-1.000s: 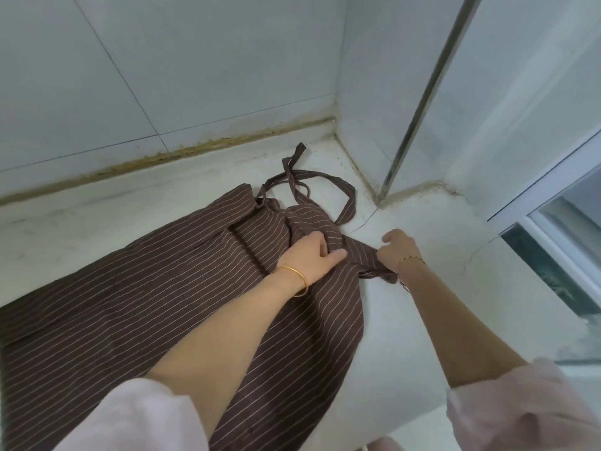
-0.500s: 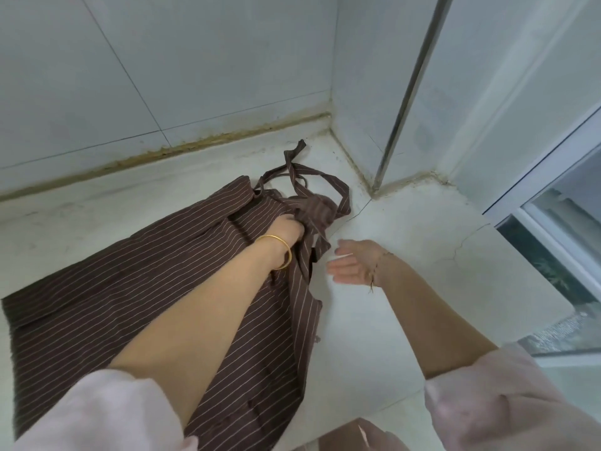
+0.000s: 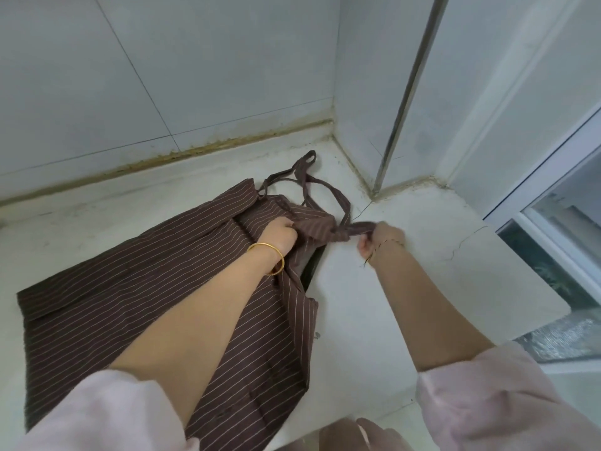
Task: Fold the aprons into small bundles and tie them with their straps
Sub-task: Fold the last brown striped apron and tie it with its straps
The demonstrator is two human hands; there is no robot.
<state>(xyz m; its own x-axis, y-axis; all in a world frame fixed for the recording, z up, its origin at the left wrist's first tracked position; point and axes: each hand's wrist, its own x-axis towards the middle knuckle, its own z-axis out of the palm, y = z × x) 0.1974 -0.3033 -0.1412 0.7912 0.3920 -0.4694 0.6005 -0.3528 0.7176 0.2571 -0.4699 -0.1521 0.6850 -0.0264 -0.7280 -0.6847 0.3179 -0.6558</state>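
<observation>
My left hand [image 3: 282, 234] pinned the striped apron [image 3: 136, 288] flat on the tabletop [image 3: 406, 288] while my right hand's [image 3: 382, 237] fingers pinched its strap [image 3: 357, 228], pulling it taut for folding.

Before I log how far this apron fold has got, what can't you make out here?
- Head view: the apron has its near corner cut off by the bottom edge and its middle covered by the left forearm.
- What the left hand grips: bunched fabric hides its fingers.
- The strap end vanishes inside the right hand grip.
- Whether the far straps are knotted: too small.
</observation>
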